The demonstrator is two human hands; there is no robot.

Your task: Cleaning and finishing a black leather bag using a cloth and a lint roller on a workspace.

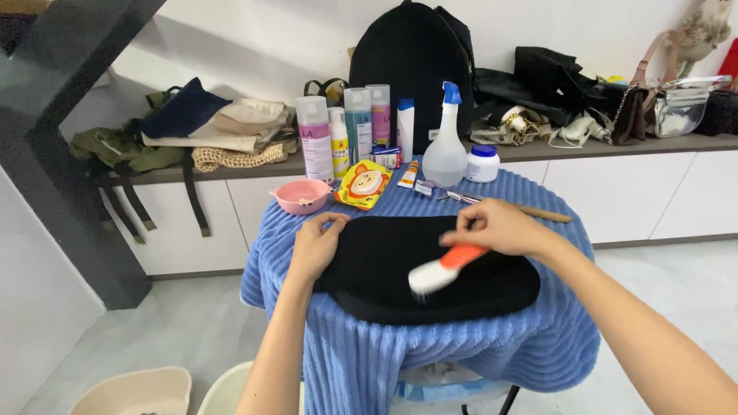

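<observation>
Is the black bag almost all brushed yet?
Set out already: the bag lies flat on the blue cloth, with bottles, a spray bottle and a pink bowl behind it. In hand: the right hand holds an orange brush with its bristles on the bag, and the left hand presses on the bag's edge. I can't tell how much is left to brush: the fabric looks equally black all over.

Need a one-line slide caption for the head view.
Right hand runs an orange-handled brush over a black bag steadied by the left hand on a blue-draped table.

Brush (440, 270) head motion-blurred; tubs (138, 390) cut off at btm edge.
</observation>
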